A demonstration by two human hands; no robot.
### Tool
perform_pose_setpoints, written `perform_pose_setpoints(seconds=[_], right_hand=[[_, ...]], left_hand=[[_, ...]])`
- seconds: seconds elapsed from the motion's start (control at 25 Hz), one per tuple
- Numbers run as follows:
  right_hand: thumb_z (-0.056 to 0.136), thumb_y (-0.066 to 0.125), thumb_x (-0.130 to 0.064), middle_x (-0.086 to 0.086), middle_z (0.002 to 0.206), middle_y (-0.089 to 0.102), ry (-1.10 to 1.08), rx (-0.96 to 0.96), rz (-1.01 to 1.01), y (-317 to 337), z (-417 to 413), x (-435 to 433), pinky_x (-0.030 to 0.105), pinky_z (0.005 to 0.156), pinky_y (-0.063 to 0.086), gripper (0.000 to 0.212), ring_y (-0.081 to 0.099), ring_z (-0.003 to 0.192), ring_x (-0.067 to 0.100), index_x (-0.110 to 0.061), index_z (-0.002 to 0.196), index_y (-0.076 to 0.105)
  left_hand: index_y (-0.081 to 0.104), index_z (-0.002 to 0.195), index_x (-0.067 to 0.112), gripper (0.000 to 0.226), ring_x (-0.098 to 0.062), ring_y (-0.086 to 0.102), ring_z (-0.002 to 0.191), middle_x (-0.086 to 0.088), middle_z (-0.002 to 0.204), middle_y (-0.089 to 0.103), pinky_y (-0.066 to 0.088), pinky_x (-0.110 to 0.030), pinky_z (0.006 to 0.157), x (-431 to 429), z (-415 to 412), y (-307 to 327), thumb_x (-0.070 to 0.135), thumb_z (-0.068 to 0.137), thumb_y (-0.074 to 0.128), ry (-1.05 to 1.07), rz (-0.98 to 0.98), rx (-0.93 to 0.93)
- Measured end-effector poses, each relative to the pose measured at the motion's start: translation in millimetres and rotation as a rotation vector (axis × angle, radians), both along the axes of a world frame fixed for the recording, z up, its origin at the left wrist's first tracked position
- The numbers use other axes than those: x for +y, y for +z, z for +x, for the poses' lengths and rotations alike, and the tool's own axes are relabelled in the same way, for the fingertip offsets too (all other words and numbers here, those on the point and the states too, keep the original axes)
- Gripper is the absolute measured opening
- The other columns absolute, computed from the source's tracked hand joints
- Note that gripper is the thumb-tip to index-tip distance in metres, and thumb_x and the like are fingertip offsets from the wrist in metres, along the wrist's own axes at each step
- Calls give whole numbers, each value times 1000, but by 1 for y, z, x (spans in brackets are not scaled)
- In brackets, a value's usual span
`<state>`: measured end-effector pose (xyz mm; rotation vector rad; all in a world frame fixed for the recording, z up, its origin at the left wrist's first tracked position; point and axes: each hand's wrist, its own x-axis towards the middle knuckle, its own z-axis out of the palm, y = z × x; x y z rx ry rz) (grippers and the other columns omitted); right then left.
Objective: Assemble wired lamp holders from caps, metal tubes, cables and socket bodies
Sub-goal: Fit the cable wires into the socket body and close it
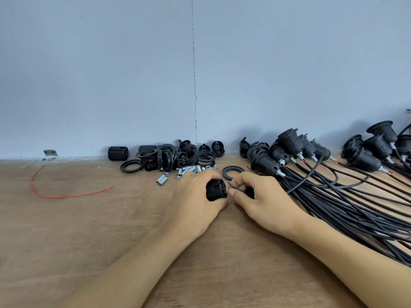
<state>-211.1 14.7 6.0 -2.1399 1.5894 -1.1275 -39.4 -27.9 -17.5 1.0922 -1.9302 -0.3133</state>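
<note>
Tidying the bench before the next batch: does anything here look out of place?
Yes: a loose red wire lies curled alone on the table at left, far from the black cables heaped on the right.

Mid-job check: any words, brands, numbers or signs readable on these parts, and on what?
None can be read.
Socket body in the left hand: ribs only, no marking visible.
Cable pinched by the right hand, tubes, finished holders: any moulded print too small to tell.
</note>
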Motion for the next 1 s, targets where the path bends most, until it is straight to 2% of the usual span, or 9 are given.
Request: perform_pose_setpoints(seconds=[0.2, 0.4, 0.48, 0.56, 0.64, 0.84, 1.0], right_hand=[[94, 65, -13, -16, 62, 66, -14, 27, 25, 2, 2, 1, 9, 58, 38, 13, 53, 57, -2, -17, 82, 67], [94, 65, -15, -12, 64, 69, -35, 18, 93, 4, 5, 2, 10, 62, 40, 15, 57, 63, -2, -20, 80, 67], [94, 65, -17, -10, 68, 72, -32, 11, 131, 5, 5, 3, 12, 65, 42, 14, 62, 68, 1, -21, 81, 67], [94, 65, -19, -9, 72, 73, -25, -4, 161, 6, 3, 2, 20, 75, 47, 12, 66, 75, 7, -22, 84, 69], [94, 66, -20, -11, 72, 73, -9, -33, 171, 6, 2, 2, 19, 79, 47, 13, 67, 76, 7, -24, 83, 70], [89, 71, -17, -18, 74, 70, -3, -74, 96, 5, -4, 3, 10, 73, 43, 12, 62, 72, -3, -26, 83, 70], [90, 69, -10, -26, 75, 67, 35, 37, -20, 5, -1, 6, 7, 69, 40, 16, 61, 74, 1, -24, 82, 69]], left_hand=[[70, 84, 33, 28, 0, 54, 84, 17, 77, 63, 36, -8, 65, 2, -1, 1, 40, 67, 90, 9, 4, 22], [66, 88, 39, 30, 6, 50, 85, 12, 86, 58, 36, -5, 70, 6, 0, 2, 47, 68, 86, 35, 8, -41], [66, 88, 40, 31, 7, 50, 87, 11, 87, 55, 35, -2, 71, 8, 1, 1, 49, 66, 86, 44, 10, -38], [64, 87, 42, 32, 9, 49, 93, 14, 86, 53, 35, -1, 73, 8, 1, 1, 48, 66, 87, 43, 6, -34], [65, 85, 41, 31, 10, 48, 97, 17, 84, 54, 35, -1, 74, 6, 0, 0, 44, 66, 89, 37, -8, -20], [65, 89, 40, 31, 8, 49, 97, 21, 84, 58, 37, -6, 68, 1, 2, -2, 45, 68, 88, 19, 5, 1], [66, 91, 41, 32, 10, 49, 98, 19, 85, 57, 36, -6, 68, 1, 2, -2, 46, 69, 88, 23, 6, 1]])
